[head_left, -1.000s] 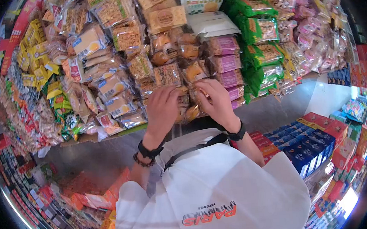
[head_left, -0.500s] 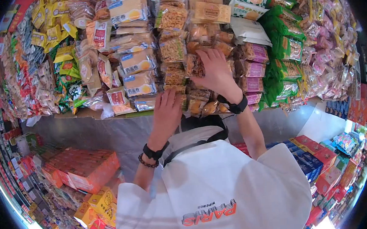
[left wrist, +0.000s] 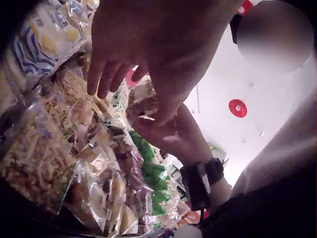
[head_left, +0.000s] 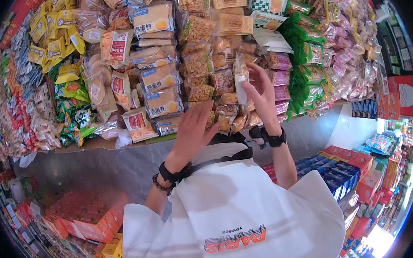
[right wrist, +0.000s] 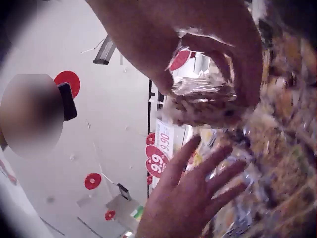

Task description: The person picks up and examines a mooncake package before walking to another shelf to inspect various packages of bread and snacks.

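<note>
My right hand [head_left: 263, 96] holds a clear-wrapped snack packet [head_left: 240, 82] on edge, its fingers and thumb pinching the sides. In the right wrist view the packet [right wrist: 210, 111] shows brown, grainy contents under crinkled film. My left hand [head_left: 194, 130] hovers near the front of the display with straight, spread fingers and nothing in them. Below the hands lie wrapped grainy cakes [head_left: 222, 82] and small packets with yellow-orange contents [head_left: 227, 111]. Packs of crunchy noodle-like snack [head_left: 198, 65] run up just left of them.
Egg-roll packs [head_left: 161, 102] and yellow packets [head_left: 54, 46] fill the left of the display; purple-labelled packs [head_left: 280, 78] and green packs [head_left: 312, 54] fill the right. Orange cartons [head_left: 85, 216] and blue boxes [head_left: 331, 173] stand lower, behind the person.
My right hand moved from the front packets onto a grainy packet, then lifted and turned it on edge. My left hand came off the front packets, fingers spreading.
</note>
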The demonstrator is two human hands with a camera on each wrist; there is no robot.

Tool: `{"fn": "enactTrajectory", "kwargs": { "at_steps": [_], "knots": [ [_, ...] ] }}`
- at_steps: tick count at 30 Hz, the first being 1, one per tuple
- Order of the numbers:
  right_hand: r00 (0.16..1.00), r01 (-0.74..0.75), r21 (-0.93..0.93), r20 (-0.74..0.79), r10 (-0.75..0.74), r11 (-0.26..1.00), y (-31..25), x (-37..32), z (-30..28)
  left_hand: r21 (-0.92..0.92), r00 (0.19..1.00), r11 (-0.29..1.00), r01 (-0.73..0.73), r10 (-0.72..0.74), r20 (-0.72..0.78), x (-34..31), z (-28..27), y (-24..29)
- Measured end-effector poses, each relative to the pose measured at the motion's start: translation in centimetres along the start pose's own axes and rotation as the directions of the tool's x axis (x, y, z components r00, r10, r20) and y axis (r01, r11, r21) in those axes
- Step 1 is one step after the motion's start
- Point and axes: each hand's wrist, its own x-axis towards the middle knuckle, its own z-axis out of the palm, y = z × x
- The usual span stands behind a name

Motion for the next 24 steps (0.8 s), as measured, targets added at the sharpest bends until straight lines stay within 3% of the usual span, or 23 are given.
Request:
{"fn": "enactTrajectory", "kwargs": {
  "at_steps": [1,3,4,7,8,11,12,16,19,23,24],
  "knots": [
    [0.998,-0.057,0.043,0.027,0.056,0.997,-0.2,-0.4,0.8,-0.129,0.999,0.991,0.033,-0.036,-0.020,0.4,-0.5,0.6],
    [0.983,-0.174,0.127,0.087,0.164,0.977,-0.5,-1.5,2.7,-0.246,0.982,0.965,-0.094,0.049,-0.184,1.8,-0.6,1.4],
    [0.984,-0.147,0.086,0.117,0.136,0.985,0.7,-2.4,3.5,-0.295,0.961,0.941,-0.164,0.084,-0.265,2.2,-0.7,1.4],
    [0.984,-0.161,0.147,0.103,0.147,0.976,1.4,-4.3,5.8,-0.393,0.987,0.917,0.061,-0.113,-0.110,1.9,-1.3,0.0],
    [0.928,-0.346,0.242,0.230,0.292,0.907,0.6,-4.3,5.3,-0.459,0.983,0.885,0.077,-0.145,-0.114,1.9,-1.9,-0.4],
    [0.943,-0.298,-0.145,0.110,0.314,0.944,0.5,-4.5,4.5,-0.913,0.959,0.382,0.144,-0.282,0.034,1.6,-2.6,-2.6],
    [0.963,-0.215,-0.088,0.144,0.226,0.973,1.0,-4.5,4.3,-0.928,0.955,0.320,0.189,-0.280,0.098,1.6,-3.0,-3.2],
    [0.915,-0.321,0.142,0.303,0.267,0.936,1.3,-4.9,4.1,-0.888,0.918,0.310,0.338,-0.318,0.239,1.2,-4.5,-3.8],
    [0.864,-0.423,0.064,0.331,0.380,0.904,0.4,-5.7,4.7,-0.843,0.889,0.338,0.418,-0.345,0.303,0.3,-3.9,-4.7],
    [0.795,-0.452,0.146,0.514,0.323,0.880,1.2,-7.0,4.8,-0.709,0.849,0.467,0.528,-0.284,0.445,-0.7,-4.5,-4.9],
    [0.764,-0.436,0.019,0.536,0.359,0.900,2.1,-7.4,4.5,-0.663,0.830,0.506,0.552,-0.257,0.495,-1.1,-4.7,-4.9]
  ]
}}
